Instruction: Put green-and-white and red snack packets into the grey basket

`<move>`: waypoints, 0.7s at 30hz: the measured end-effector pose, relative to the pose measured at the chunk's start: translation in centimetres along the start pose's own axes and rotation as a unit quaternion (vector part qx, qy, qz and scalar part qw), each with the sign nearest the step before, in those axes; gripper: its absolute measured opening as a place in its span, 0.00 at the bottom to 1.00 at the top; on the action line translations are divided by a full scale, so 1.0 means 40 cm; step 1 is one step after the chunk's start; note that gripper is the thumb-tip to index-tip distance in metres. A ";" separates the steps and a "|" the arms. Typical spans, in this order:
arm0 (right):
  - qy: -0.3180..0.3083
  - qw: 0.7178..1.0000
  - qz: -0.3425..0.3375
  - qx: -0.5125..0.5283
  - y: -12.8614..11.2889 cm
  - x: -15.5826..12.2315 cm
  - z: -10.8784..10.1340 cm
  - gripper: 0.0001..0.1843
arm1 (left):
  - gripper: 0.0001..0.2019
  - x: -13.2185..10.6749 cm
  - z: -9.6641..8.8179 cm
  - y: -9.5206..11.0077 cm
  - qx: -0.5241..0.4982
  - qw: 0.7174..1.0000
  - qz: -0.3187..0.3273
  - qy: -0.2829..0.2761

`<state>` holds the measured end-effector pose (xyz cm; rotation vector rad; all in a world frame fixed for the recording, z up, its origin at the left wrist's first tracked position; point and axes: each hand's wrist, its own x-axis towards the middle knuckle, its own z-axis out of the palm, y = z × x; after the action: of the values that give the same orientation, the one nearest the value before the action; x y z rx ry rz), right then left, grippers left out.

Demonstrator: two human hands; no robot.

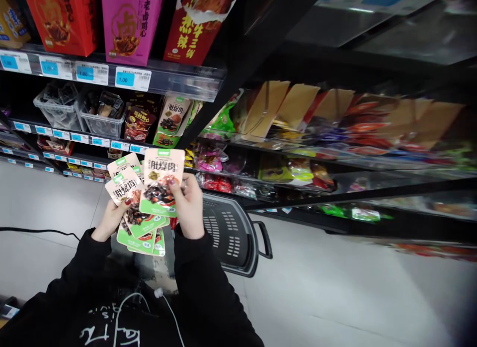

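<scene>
My left hand [112, 217] is closed on a fanned stack of snack packets [139, 227], white at the top and green at the bottom, with its thumb on the front one. In my right hand [191, 208] is a single snack packet [161, 180] of the same design, gripped at its right edge with the thumb across the front. This packet overlaps the right side of the stack. More packets of this kind stand in a green display box [172, 118] on the shelf just beyond my hands.
Below and right of my hands a dark shopping basket [227, 232] sits with its handle outward. Shelves with price tags [133, 79] run along the front, holding snack boxes [130, 26] and clear plastic bins [102, 113]. A black cable [40, 231] crosses the tiled floor at left.
</scene>
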<state>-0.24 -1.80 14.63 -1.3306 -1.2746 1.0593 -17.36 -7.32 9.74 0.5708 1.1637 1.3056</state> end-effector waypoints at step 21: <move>0.103 0.896 -0.115 -0.417 -0.135 0.295 -0.027 0.10 | 0.26 -0.019 -0.068 -0.016 -0.011 0.996 -0.042 0.079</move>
<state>0.86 9.74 20.52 -1.7879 -1.7509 0.1580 -19.39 -8.93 8.42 0.4024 1.2878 1.3082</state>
